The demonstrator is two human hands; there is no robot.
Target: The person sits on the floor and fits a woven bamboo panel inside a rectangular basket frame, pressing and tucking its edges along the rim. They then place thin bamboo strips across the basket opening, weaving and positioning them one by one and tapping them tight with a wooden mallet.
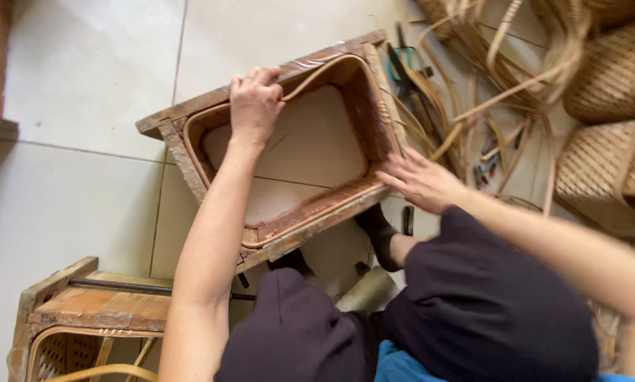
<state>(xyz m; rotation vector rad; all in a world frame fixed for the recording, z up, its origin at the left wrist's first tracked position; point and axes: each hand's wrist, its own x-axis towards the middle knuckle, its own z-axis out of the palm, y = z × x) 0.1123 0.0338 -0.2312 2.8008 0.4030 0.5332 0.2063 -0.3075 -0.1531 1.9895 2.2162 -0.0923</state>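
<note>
While the left hand (pixel 255 102), arm stretched forward, curled its fingers over the far rim of the wooden frame (pixel 172 134), the right hand (pixel 420 180) lay flat and spread against its near right corner, above the knees.

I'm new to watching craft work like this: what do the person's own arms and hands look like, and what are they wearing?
Both arms are bare from the hand up, with no sleeves in view. The left hand and right hand wear no gloves, and no rings, watch or bracelets show. The right hand is a little blurred, so small details cannot be told. Lower down, dark trousers cover the knees.
</note>
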